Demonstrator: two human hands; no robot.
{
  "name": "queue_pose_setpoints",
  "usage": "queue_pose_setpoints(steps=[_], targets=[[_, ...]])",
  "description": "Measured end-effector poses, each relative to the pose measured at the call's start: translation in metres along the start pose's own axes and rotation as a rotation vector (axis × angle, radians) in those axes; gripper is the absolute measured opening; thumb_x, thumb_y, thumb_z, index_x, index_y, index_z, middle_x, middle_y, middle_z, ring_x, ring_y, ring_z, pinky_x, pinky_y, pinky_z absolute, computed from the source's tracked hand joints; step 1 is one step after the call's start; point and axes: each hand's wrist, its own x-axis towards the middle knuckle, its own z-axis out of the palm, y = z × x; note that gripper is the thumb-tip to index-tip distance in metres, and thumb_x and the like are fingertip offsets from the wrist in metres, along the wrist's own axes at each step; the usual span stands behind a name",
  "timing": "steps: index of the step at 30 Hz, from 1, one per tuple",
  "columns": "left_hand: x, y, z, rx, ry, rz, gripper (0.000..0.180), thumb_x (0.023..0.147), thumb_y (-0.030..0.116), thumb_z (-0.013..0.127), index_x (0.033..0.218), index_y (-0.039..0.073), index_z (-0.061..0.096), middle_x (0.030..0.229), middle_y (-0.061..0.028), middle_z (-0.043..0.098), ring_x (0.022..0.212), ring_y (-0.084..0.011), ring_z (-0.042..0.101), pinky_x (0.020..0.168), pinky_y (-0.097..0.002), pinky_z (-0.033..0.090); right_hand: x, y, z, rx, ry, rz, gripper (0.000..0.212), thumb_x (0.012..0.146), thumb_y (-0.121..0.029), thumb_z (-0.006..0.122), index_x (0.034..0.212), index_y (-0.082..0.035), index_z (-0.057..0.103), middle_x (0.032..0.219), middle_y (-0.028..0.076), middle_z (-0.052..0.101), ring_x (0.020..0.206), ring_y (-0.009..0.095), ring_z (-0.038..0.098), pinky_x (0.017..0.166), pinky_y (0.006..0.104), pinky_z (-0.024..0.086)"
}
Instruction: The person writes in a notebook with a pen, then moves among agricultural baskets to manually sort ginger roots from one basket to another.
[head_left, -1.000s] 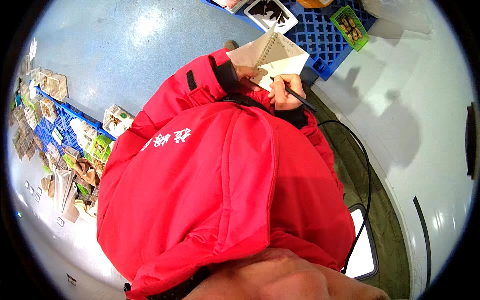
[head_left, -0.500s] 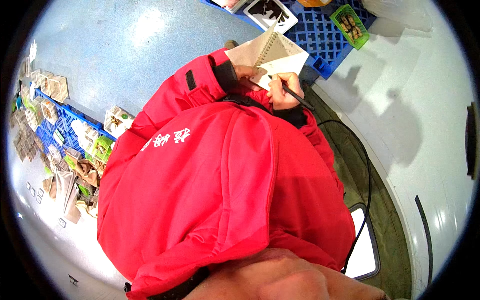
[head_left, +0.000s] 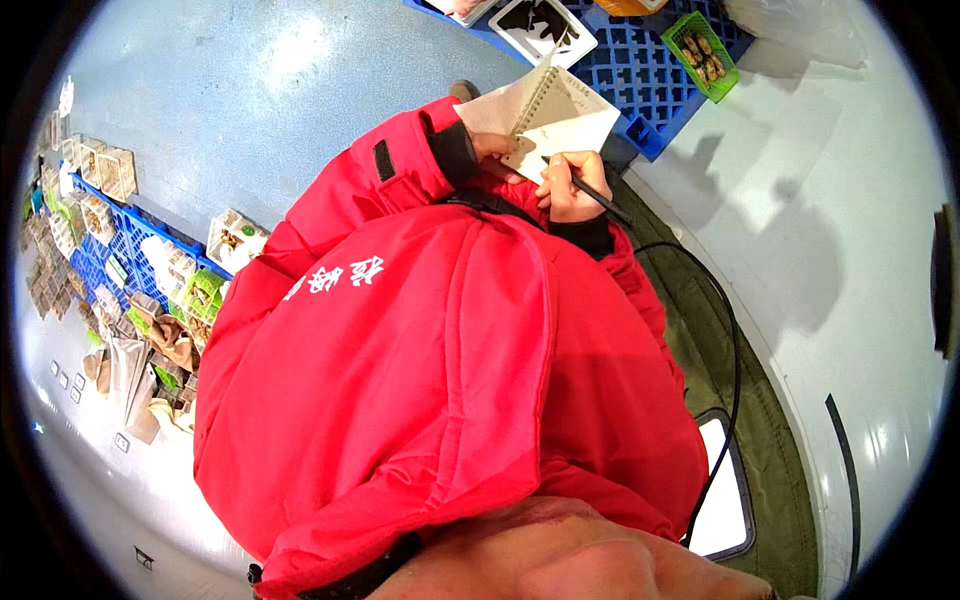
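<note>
A spiral-bound notepad (head_left: 572,117) lies open in front of my chest, its cover or a page folded up on the left. My left hand (head_left: 492,150) grips it by its lower left edge, thumb on the paper. Some faint handwriting shows on the page. In my right hand (head_left: 573,188) is a black pen (head_left: 602,200), held in a writing grip, its tip at the paper. The fingers under the notepad are hidden. Both arms wear red jacket sleeves with black cuffs.
Beyond the notepad, a blue plastic pallet (head_left: 640,60) bears a white tray (head_left: 590,42) of dark pieces and a green basket (head_left: 722,85) of brownish items. Several crates and baskets stand along the left (head_left: 120,235). A black cable (head_left: 735,330) curves down on my right.
The pen and my right hand have shifted slightly down and to the right over the page. My left hand keeps its hold on the notepad.
</note>
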Motion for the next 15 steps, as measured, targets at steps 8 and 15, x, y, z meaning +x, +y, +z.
queue_pose_setpoints(steps=[8,15], targets=[[-0.0023,-0.0003,0.0005,-0.037,-0.003,0.106,0.036,0.089,0.019,0.042,0.121,0.003,0.046,0.108,-0.0098,0.055,0.085,-0.0179,0.060,0.079,-0.0239,0.049,0.0007,-0.0023,-0.0015,-0.029,-0.002,-0.022,0.009,0.080,-0.006,0.054,0.080,0.000,0.046,0.061,0.007,0.055,0.045,0.009,0.053,0.042,0.0223,0.043],[-0.0065,0.0041,0.0048,-0.022,0.062,0.015,0.036,0.089,0.018,0.041,0.122,0.004,0.046,0.110,-0.0095,0.054,0.084,-0.0183,0.060,0.079,-0.0231,0.049,0.0000,0.0011,-0.0038,-0.050,0.000,0.000,0.010,0.080,-0.006,0.054,0.080,0.000,0.046,0.060,0.007,0.055,0.045,0.010,0.053,0.041,0.0225,0.043]])
